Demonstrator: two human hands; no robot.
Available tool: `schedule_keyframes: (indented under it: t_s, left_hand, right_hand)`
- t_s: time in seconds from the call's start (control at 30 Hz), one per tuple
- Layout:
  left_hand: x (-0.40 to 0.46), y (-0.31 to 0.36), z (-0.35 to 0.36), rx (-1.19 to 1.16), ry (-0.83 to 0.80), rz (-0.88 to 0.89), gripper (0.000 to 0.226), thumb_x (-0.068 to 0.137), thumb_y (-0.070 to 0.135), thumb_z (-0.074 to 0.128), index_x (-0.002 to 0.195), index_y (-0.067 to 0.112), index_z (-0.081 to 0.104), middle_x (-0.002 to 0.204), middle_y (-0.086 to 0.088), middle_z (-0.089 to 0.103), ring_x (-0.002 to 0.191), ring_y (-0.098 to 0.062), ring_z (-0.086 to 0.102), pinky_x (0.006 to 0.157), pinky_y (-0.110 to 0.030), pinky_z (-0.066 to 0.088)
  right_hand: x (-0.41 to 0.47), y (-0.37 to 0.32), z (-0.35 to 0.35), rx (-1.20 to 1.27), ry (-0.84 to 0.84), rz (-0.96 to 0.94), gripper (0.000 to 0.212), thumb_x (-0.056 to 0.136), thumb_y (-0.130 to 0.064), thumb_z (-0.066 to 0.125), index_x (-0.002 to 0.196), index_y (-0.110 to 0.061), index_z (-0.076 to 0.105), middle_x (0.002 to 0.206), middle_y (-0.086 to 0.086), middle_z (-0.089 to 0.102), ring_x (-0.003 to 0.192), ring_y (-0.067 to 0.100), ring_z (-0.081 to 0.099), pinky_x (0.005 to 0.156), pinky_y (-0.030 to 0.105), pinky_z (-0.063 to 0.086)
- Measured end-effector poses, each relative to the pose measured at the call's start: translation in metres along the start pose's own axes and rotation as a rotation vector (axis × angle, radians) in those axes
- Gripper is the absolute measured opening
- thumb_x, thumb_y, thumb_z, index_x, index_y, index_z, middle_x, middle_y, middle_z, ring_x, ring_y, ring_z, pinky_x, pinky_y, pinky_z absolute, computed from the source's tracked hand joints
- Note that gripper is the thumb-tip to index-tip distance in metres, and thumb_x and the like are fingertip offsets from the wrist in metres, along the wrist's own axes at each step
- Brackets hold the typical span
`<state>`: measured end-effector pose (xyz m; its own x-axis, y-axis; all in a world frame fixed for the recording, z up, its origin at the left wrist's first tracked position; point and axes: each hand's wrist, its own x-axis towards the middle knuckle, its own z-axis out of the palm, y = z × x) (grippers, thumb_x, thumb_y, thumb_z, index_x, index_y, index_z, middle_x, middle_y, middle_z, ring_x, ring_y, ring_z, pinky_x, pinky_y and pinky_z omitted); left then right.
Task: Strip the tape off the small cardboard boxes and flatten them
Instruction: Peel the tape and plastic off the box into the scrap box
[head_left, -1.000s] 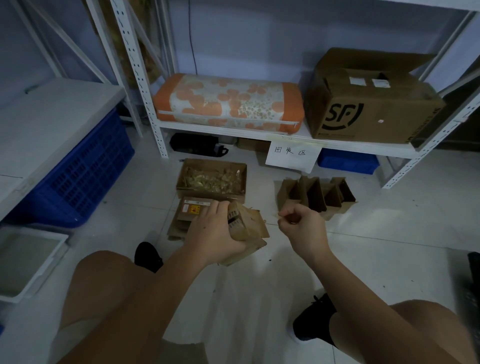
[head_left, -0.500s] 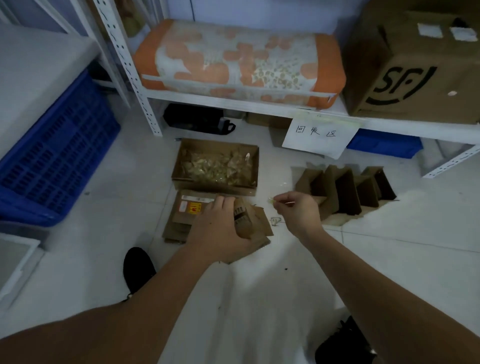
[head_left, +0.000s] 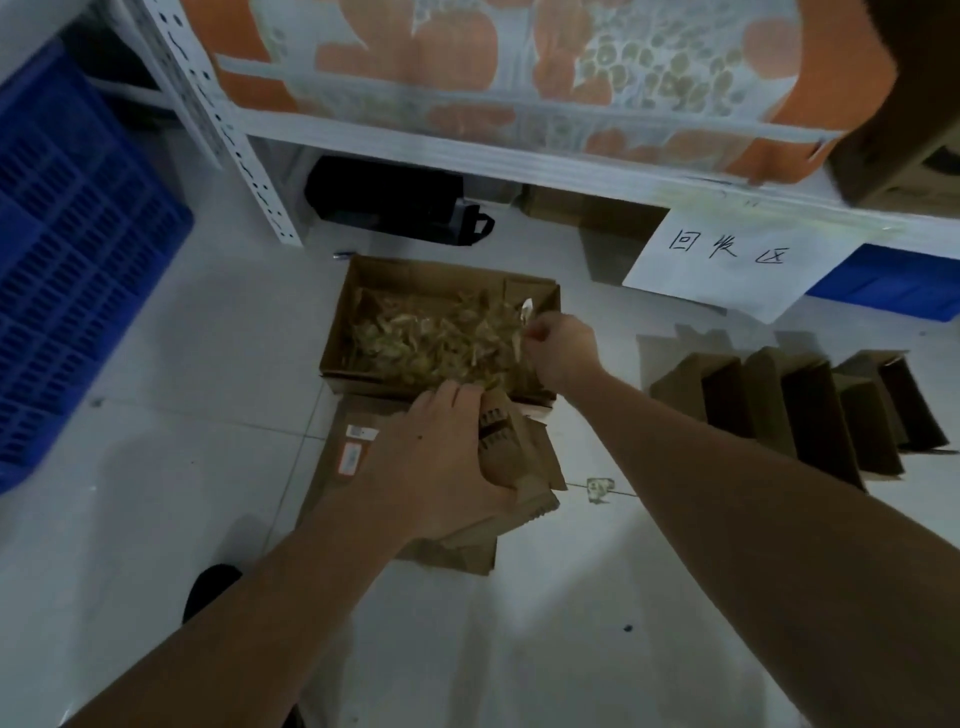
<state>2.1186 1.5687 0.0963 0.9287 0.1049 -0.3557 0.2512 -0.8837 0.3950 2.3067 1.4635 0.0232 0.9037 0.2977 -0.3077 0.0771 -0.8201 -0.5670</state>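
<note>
My left hand (head_left: 434, 457) grips a small brown cardboard box (head_left: 511, 457) with its flaps loose, held low over a pile of flattened cardboard (head_left: 358, 462) on the floor. My right hand (head_left: 558, 351) reaches over the right end of an open cardboard tray (head_left: 363, 291) full of crumpled tape scraps (head_left: 426, 338). Its fingers are curled and pinch a strip of tape (head_left: 524, 317) above the scraps. To the right several small folded boxes (head_left: 800, 405) stand in a row on the floor.
A white metal shelf (head_left: 519, 161) carries an orange flowered cushion (head_left: 519, 67) and a big brown carton (head_left: 914, 130). A paper sign (head_left: 727, 260) hangs from its edge. A blue crate (head_left: 67, 249) is at left, a black bag (head_left: 395, 202) under the shelf. A tape scrap (head_left: 597, 488) lies on the tiles.
My head has dropped closer to the floor. My right hand has carried the tape strip forward and left from beside the small box to over the scrap tray. The left hand still holds the box.
</note>
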Motion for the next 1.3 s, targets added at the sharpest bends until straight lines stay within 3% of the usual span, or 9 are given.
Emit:
schedule_keyframes:
  t_s: [0.33,0.43,0.53,0.6,0.7,0.87,0.93,1.2,1.3]
  left_hand:
    - [-0.018,0.004,0.013,0.063,0.033,-0.001,0.099,0.074,0.076,0.069,0.150,0.025,0.033,0.132,0.003,0.037,0.120,-0.016,0.043,0.096,-0.032,0.043]
    - [-0.041,0.025,-0.003,0.092,0.049,-0.005,0.095,0.071,0.076,0.070,0.146,0.029,0.035,0.127,0.003,0.032,0.118,-0.016,0.040,0.090,-0.031,0.041]
    - [-0.053,0.044,-0.015,0.129,0.041,0.006,0.090,0.072,0.070,0.074,0.143,0.027,0.039,0.124,0.002,0.038,0.116,-0.018,0.046,0.090,-0.034,0.046]
    - [-0.112,0.100,-0.046,0.136,0.086,0.089,0.096,0.068,0.072,0.076,0.142,0.023,0.038,0.122,0.002,0.042,0.113,-0.019,0.049,0.091,-0.038,0.048]
    - [-0.146,0.138,-0.058,0.064,0.112,0.165,0.114,0.058,0.077,0.082,0.143,0.020,0.031,0.130,0.003,0.045,0.118,-0.018,0.048,0.100,-0.041,0.045]
    - [-0.228,0.184,-0.079,0.144,0.144,0.302,0.100,0.064,0.084,0.071,0.140,0.030,0.033,0.131,0.007,0.044,0.120,-0.015,0.045,0.108,-0.039,0.037]
    - [-0.250,0.185,-0.082,0.213,0.165,0.317,0.098,0.070,0.072,0.075,0.147,0.033,0.029,0.135,0.007,0.043,0.124,-0.016,0.044,0.110,-0.041,0.036]
    - [-0.311,0.207,-0.080,0.212,0.229,0.381,0.102,0.075,0.062,0.079,0.158,0.033,0.025,0.145,0.010,0.041,0.128,-0.014,0.042,0.101,-0.034,0.043]
    - [-0.324,0.216,-0.079,0.225,0.281,0.428,0.102,0.076,0.063,0.078,0.158,0.031,0.027,0.144,0.010,0.042,0.127,-0.014,0.041,0.103,-0.031,0.041]
  right_hand:
    - [-0.077,-0.001,-0.056,-0.248,-0.206,-0.370,0.022,0.100,-0.018,0.055,0.116,-0.015,0.069,0.113,0.008,0.067,0.100,0.025,0.064,0.081,0.029,0.052]
    - [-0.145,-0.008,-0.101,-0.363,-0.340,-0.463,0.046,0.098,-0.022,0.061,0.143,-0.017,0.054,0.148,0.006,0.051,0.133,0.025,0.049,0.108,0.028,0.036]
    - [-0.187,-0.017,-0.120,-0.423,-0.494,-0.455,0.092,0.090,-0.030,0.074,0.162,-0.021,0.018,0.167,0.001,0.020,0.150,0.019,0.024,0.117,0.024,0.021]
    - [-0.266,-0.025,-0.163,-0.407,-0.491,-0.433,0.116,0.080,-0.035,0.083,0.163,-0.023,0.001,0.168,0.000,0.012,0.150,0.020,0.021,0.118,0.028,0.023]
    - [-0.314,-0.022,-0.183,-0.306,-0.344,-0.385,0.128,0.072,-0.039,0.088,0.163,-0.024,-0.001,0.160,0.002,0.027,0.137,0.024,0.043,0.109,0.033,0.041]
    - [-0.411,-0.011,-0.236,-0.313,-0.180,-0.428,0.112,0.074,-0.041,0.087,0.160,-0.020,0.019,0.150,0.001,0.038,0.130,0.022,0.048,0.109,0.037,0.044]
    - [-0.438,-0.004,-0.255,-0.301,-0.148,-0.413,0.108,0.075,-0.038,0.087,0.159,-0.019,0.023,0.150,0.000,0.039,0.132,0.019,0.046,0.113,0.032,0.040]
    - [-0.514,0.004,-0.275,-0.531,-0.037,-0.533,0.109,0.080,-0.053,0.077,0.161,-0.028,0.009,0.167,0.001,0.000,0.153,0.024,0.010,0.122,0.039,0.024]
    - [-0.525,0.000,-0.274,-0.583,0.002,-0.589,0.106,0.083,-0.052,0.075,0.162,-0.026,0.010,0.167,0.004,0.011,0.151,0.024,0.016,0.121,0.037,0.026]
